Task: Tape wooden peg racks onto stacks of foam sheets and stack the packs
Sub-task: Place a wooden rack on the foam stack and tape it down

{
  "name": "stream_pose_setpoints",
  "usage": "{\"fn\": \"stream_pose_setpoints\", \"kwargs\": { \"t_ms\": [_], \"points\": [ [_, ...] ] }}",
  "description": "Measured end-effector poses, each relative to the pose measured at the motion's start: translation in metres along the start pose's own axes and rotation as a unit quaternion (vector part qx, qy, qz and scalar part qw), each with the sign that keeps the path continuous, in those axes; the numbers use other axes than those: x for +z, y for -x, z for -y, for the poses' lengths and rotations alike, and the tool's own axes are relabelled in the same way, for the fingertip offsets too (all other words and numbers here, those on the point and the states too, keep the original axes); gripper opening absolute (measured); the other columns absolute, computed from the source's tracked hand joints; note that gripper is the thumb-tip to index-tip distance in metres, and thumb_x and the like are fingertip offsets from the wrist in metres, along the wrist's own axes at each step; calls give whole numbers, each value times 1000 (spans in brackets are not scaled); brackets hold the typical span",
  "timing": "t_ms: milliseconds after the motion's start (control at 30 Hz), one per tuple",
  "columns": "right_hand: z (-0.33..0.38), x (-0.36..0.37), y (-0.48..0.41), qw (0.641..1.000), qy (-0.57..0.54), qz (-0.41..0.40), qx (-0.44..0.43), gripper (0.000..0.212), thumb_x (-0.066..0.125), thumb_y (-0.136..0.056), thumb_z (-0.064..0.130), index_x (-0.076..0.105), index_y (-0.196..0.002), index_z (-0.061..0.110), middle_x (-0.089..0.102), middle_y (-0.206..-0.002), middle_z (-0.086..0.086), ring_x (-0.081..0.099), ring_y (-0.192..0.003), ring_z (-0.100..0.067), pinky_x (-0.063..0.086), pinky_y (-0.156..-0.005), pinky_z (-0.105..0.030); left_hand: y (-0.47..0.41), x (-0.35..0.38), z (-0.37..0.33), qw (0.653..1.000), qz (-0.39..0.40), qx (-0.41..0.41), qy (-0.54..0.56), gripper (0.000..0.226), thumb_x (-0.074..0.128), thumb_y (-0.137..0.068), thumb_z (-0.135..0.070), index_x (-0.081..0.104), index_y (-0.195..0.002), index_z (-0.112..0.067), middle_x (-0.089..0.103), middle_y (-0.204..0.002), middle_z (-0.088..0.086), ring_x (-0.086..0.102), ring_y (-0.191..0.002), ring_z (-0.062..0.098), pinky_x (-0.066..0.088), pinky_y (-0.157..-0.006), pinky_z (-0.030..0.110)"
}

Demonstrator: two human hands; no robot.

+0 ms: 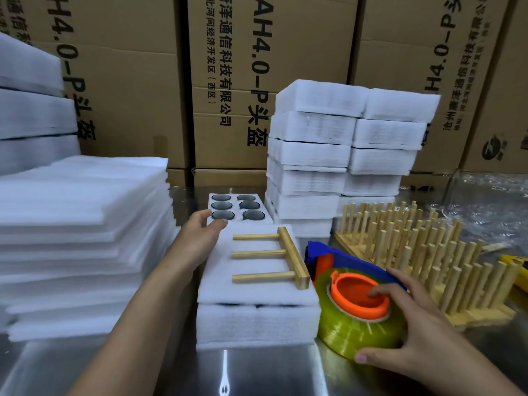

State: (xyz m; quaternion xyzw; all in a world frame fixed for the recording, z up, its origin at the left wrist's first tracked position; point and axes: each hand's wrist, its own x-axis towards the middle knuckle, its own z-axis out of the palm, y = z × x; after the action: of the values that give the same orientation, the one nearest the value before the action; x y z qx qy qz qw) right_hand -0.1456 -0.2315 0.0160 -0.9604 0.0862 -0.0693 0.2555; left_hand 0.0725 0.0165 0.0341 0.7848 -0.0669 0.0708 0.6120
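Observation:
A wooden peg rack [285, 257] with three pegs lies flat on top of a stack of white foam sheets [257, 318] at the centre of the metal table. My left hand [200, 235] rests on the far left corner of that stack, fingers spread, holding nothing. My right hand [405, 324] grips a tape dispenser [357, 307], blue and orange with a yellowish tape roll, standing just right of the stack. Behind the stack lies a foam sheet with round holes [237, 208].
Taped foam packs [343, 150] are piled high at the back centre. Many upright peg racks [423, 252] stand at the right. Loose foam sheets [80, 238] are heaped at the left. Cardboard boxes [228, 67] form the back wall. Clear plastic [491, 201] lies far right.

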Motion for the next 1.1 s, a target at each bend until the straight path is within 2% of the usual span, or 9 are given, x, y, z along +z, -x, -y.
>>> {"fn": "stream_pose_setpoints", "kwargs": {
  "t_ms": [67, 167, 267, 333, 467, 567, 700, 900, 1100],
  "points": [
    [-2, -6, -1, 1000, -26, 4, 3, 101, 59, -21, 93, 27, -110, 58, 9, -140, 26, 24, -129, 0, 28, -109, -26, 2, 0, -1, 1000, 3, 4, 5, 52, 56, -91, -32, 41, -139, -21, 47, -140, 0, 45, -125, 16, 33, -90, 25],
    [1, -19, -11, 993, -102, -59, 16, 89, 63, -42, 83, 31, -120, 55, 41, -131, 17, 48, -112, -5, 40, -94, -25, 4, 1, -3, 1000, 3, 9, 8, 52, 56, -91, -32, 40, -140, -21, 46, -141, 1, 44, -127, 17, 35, -96, 27],
    [8, -31, -35, 994, 13, -29, 102, 87, 69, -64, 67, 36, -138, 34, 55, -125, 8, 55, -99, -10, 46, -84, -24, 6, 1, -5, 1000, 2, 8, 7, 52, 56, -92, -32, 40, -140, -21, 45, -142, 2, 44, -128, 18, 34, -98, 29],
    [13, -35, -52, 985, 108, 4, 137, 60, 76, -69, 53, 57, -119, 24, 65, -107, 4, 61, -90, -11, 50, -76, -26, 8, 1, -6, 1000, 5, 7, 7, 52, 55, -92, -32, 40, -140, -21, 45, -142, 2, 44, -128, 18, 34, -96, 28],
    [17, -32, -65, 975, 182, -24, 124, 23, 72, -73, 34, 68, -86, 16, 66, -81, -2, 62, -77, -15, 51, -68, -31, 10, 0, -7, 1000, 13, 8, 11, 49, 56, -92, -33, 43, -138, -23, 48, -139, 0, 47, -124, 17, 36, -97, 28],
    [21, -38, -58, 966, 223, -85, 104, 18, 69, -73, 35, 68, -83, 20, 66, -77, 1, 61, -75, -15, 50, -64, -28, 12, 1, -7, 999, 24, 18, 18, 44, 57, -90, -34, 50, -132, -23, 55, -128, -4, 52, -117, 15, 39, -103, 35],
    [31, -63, -50, 939, 274, -196, 70, 22, 69, -75, 41, 69, -89, 25, 61, -70, -1, 59, -72, -23, 48, -60, -31, 16, 3, -10, 998, 28, 51, 25, 30, 59, -89, -33, 61, -118, -25, 61, -112, -11, 54, -107, 6, 37, -88, 24],
    [64, -88, -55, 863, 221, -438, -119, 30, 81, -66, 18, 73, -95, 11, 69, -74, -19, 64, -70, -42, 53, -61, -41, 21, 3, -17, 992, 50, 58, 104, 20, 57, -91, -25, 73, -99, -15, 73, -100, -1, 66, -98, 13, 51, -82, 24],
    [90, -53, -73, 789, 220, -473, -325, 39, 70, -70, 12, 71, -109, 8, 72, -104, -11, 70, -90, -33, 55, -68, -38, 28, -9, -33, 915, 227, -135, 306, 61, 40, -90, -59, 63, -103, -4, 72, -97, 20, 72, -84, 28, 57, -57, 28]
  ]
}}
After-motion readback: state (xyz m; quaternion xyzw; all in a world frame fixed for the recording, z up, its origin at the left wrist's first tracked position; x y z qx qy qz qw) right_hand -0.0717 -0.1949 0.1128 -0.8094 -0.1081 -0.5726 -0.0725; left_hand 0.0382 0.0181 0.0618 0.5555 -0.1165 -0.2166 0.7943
